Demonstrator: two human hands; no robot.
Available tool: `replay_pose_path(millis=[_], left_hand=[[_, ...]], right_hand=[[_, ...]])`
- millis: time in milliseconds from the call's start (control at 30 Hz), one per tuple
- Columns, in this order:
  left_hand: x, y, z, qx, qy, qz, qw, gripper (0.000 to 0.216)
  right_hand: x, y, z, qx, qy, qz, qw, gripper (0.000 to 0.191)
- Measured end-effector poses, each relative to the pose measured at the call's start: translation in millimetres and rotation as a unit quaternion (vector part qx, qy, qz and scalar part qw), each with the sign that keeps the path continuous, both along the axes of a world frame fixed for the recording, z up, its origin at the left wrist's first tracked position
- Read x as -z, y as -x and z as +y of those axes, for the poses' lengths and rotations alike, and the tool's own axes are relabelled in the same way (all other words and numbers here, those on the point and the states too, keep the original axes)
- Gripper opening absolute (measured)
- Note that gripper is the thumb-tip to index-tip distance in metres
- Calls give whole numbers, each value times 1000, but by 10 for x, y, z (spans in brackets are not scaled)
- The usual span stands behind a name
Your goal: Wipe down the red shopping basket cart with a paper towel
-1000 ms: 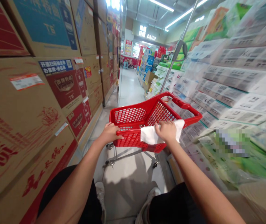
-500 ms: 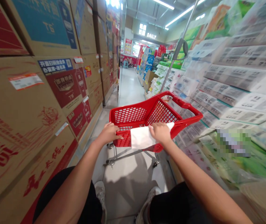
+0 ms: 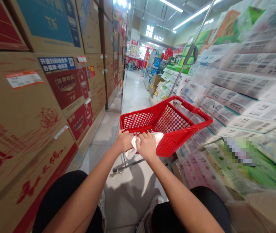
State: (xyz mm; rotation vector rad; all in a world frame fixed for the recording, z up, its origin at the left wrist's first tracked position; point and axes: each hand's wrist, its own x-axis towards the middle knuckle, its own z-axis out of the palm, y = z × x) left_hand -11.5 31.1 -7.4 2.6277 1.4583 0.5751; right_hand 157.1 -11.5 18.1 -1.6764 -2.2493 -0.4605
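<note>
A small red shopping cart (image 3: 174, 147) with mesh sides stands before me, tilted across the aisle. My left hand (image 3: 124, 142) is closed over its near left rim, fingertips curled at the corner. Right beside it, my right hand (image 3: 147, 145) presses a white cloth (image 3: 159, 138) against the near rim. The cloth is bunched between the two hands, and one end hangs below them. Part of the rim is hidden under the hands and cloth. Through the mesh, the basket shows no goods.
Stacked cardboard cartons (image 3: 12, 103) line the left side. Packs of tissue paper (image 3: 239, 87) are piled along the right, close to the cart. A metal pole (image 3: 176, 77) with a grey hook rises behind the cart. The tiled aisle (image 3: 135, 87) runs ahead to a blue stool.
My right hand has slid left along the rim with the cloth, which is now crumpled against my left hand. The cart appears slightly farther right in view.
</note>
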Motion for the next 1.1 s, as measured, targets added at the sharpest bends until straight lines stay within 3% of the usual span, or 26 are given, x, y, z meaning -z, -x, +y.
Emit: replay_pose_path(millis=[67, 133, 367, 467, 533, 600, 800, 867, 967, 1100], left_hand=[[13, 20, 21, -1, -7, -6, 1000, 21], [31, 101, 57, -2, -8, -4, 1000, 19], [49, 578, 217, 11, 19, -13, 1000, 37], [50, 686, 231, -3, 25, -10, 1000, 37], [51, 690, 212, -12, 21, -11, 1000, 36], [44, 653, 172, -15, 15, -13, 1000, 34], [-17, 489, -4, -27, -9, 1, 1000, 14], [-21, 479, -42, -29, -21, -4, 999, 6], [-10, 532, -38, -14, -17, -24, 999, 9], [4, 678, 68, 0, 14, -41, 999, 23]], right_hand=[[9, 71, -4, -35, 6, -11, 999, 39], [-42, -97, 45, -58, 3, -32, 998, 41], [-540, -1602, 332, 65, -52, -99, 992, 41], [-704, -1924, 393, 88, -64, -103, 989, 42], [-702, -1854, 394, 101, -64, -95, 988, 43], [-605, -1567, 366, 100, -56, -78, 990, 43], [-125, -140, 151, -5, -26, 6, 1000, 39], [-47, 171, 95, -37, -25, 25, 999, 38], [-47, 213, 98, -82, -12, 6, 997, 40], [-231, -433, 226, -43, -6, -49, 998, 43]])
